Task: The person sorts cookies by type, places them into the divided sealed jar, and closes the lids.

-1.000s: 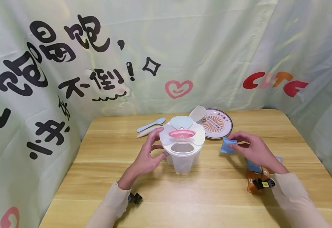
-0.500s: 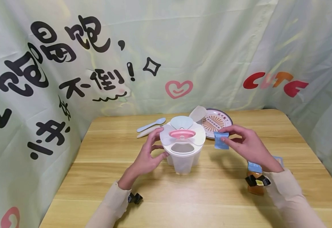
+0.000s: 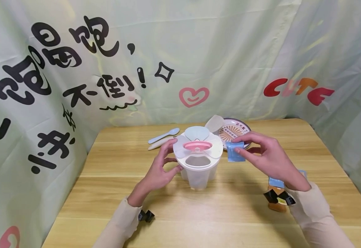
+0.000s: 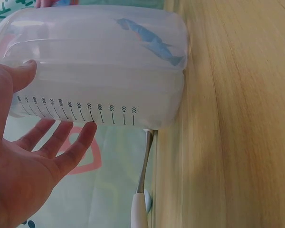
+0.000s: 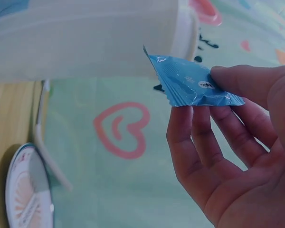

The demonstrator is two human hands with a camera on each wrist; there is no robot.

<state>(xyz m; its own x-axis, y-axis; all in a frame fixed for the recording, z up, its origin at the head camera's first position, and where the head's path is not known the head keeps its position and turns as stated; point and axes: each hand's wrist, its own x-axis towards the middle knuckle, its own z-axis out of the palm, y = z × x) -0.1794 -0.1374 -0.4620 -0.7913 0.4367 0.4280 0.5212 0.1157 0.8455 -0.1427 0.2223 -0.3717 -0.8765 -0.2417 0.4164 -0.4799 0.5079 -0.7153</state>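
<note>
Container (image 3: pixel 199 179), whitish and see-through, stands upright on our wooden table (image 3: pixel 180 224), with our left hand (image 3: pixel 160 172) curved loosely round its side, thumb in front and the other fingers spread behind. Just right of the lid (image 3: pixel 181 146) and clear of the table, our right hand (image 3: pixel 267 155) pinches a small blue packet (image 3: pixel 236 154); from the right wrist we see the thumb pressed on top and fingertips underneath. On the lid, a gap shows at the front, a pink flap (image 3: pixel 198 146) sits in the middle and a pale blue flap (image 3: pixel 197 132) lies at the back. Through the wall we make out something blue (image 4: pixel 152 42) near the base, and a black scale (image 4: pixel 76 110) runs along the side. Behind, to our left, lie a blue spoon (image 3: pixel 164 135) and a pale utensil (image 3: pixel 160 143), partly hidden by our hand. To our right, a pale flat piece (image 3: pixel 214 123) overlaps a plate (image 3: pixel 232 132). Below our right wrist lie a blue wrapper (image 3: pixel 276 182) and an orange wrapper (image 3: pixel 277 207), partly covered. A printed cloth (image 3: pixel 236 51) hangs behind everything.
</note>
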